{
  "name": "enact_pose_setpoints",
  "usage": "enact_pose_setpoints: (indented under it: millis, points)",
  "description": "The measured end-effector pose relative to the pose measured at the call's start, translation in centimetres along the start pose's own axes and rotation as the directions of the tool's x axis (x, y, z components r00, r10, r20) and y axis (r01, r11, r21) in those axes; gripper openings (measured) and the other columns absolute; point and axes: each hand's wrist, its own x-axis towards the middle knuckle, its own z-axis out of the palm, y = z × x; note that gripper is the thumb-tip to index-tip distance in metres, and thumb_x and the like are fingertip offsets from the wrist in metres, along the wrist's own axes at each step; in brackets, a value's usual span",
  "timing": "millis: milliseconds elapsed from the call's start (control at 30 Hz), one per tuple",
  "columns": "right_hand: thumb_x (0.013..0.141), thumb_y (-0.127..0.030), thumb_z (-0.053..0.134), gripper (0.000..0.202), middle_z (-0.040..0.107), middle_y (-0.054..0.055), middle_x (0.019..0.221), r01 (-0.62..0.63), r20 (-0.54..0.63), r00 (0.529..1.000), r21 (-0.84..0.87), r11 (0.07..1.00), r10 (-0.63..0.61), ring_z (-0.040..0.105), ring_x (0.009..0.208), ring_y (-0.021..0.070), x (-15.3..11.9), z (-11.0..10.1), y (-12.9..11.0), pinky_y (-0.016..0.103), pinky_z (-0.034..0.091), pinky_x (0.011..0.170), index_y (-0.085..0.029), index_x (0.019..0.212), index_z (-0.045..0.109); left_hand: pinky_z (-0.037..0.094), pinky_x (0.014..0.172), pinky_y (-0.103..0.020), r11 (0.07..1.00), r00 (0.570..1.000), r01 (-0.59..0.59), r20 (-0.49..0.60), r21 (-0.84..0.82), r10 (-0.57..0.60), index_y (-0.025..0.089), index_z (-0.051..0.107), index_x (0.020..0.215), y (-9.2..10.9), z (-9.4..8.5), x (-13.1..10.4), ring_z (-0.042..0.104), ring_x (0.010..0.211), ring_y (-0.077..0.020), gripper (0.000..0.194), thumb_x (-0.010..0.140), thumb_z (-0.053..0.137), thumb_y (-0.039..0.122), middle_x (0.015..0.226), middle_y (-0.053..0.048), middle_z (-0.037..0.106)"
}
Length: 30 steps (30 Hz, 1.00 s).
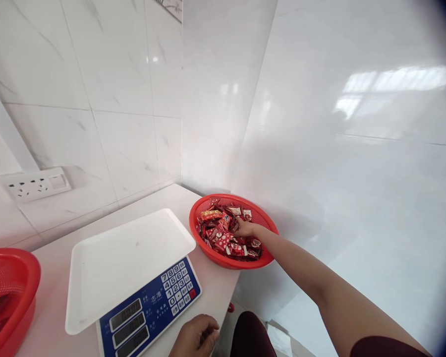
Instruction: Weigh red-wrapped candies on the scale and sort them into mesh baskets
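My right hand [244, 227] reaches down into a red plastic basket [268, 224] at the corner of the table. Its fingers touch small red snack packets [223, 239] and are partly hidden among them, so their grip is unclear. At the table's front edge, my left hand [197, 337] has its fingers curled in, with nothing visible in it. Just beyond that hand stands a blue digital scale [159, 308] with a bare white tray [130, 267] on top. Its three displays seem to read zeros.
Another red basket [31, 277] with dark red packets stands at the left edge of the white table [55, 248]. Tiled walls [115, 74] close in behind and on the right. A power socket [33, 184] is on the left wall. My knee [250, 337] shows below the table edge.
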Motion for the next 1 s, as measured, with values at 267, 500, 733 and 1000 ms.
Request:
enact_pose_setpoints:
  millis: [267,500,733,1000]
  points:
    - [0.088,-0.030,0.052,0.030,0.055,0.007,0.115,-0.156,-0.017,0.988,-0.100,0.983,0.155,0.058,0.095,0.0191,0.0,-0.4,0.5,0.039,0.049,0.079,-0.017,0.115,0.052,0.041,0.057,-0.020,0.999,0.999,-0.015,-0.031,-0.032,0.014,0.017,0.061,0.084,-0.1,0.2,-0.1,0.055,0.065,-0.0142,0.018,0.081,0.047,0.026,0.077,-0.004,0.063]
    - [0.089,-0.030,0.051,0.028,0.055,0.007,0.116,-0.140,0.000,0.990,-0.007,0.990,0.140,0.057,0.095,0.0185,-0.6,-0.4,0.2,0.039,0.049,0.080,-0.018,0.114,0.053,0.040,0.056,-0.020,0.999,0.999,0.004,-0.035,-0.052,-0.005,0.017,0.061,0.085,0.0,0.2,-0.2,0.052,0.062,-0.0132,0.018,0.079,0.048,0.028,0.075,-0.003,0.062]
    - [0.074,-0.013,0.063,0.027,0.065,0.004,0.090,-0.003,0.006,1.000,0.316,0.949,0.001,0.064,0.073,0.0168,-1.8,-2.2,-0.7,0.027,0.052,0.063,-0.016,0.100,0.056,0.038,0.054,-0.020,1.000,0.999,-0.002,-0.047,-0.024,0.001,0.017,0.063,0.083,-0.1,0.2,0.0,0.050,0.059,-0.0127,0.018,0.076,0.051,0.027,0.073,-0.002,0.062]
    - [0.066,-0.030,0.070,0.035,0.064,-0.001,0.081,0.079,-0.023,0.997,0.550,0.832,-0.080,0.059,0.059,0.0103,-3.1,-4.1,-3.8,0.019,0.046,0.046,-0.023,0.094,0.052,0.039,0.054,-0.020,0.999,0.998,-0.013,-0.057,-0.036,0.011,0.015,0.063,0.085,-0.2,0.2,-0.2,0.050,0.058,-0.0125,0.019,0.078,0.050,0.027,0.072,-0.003,0.062]
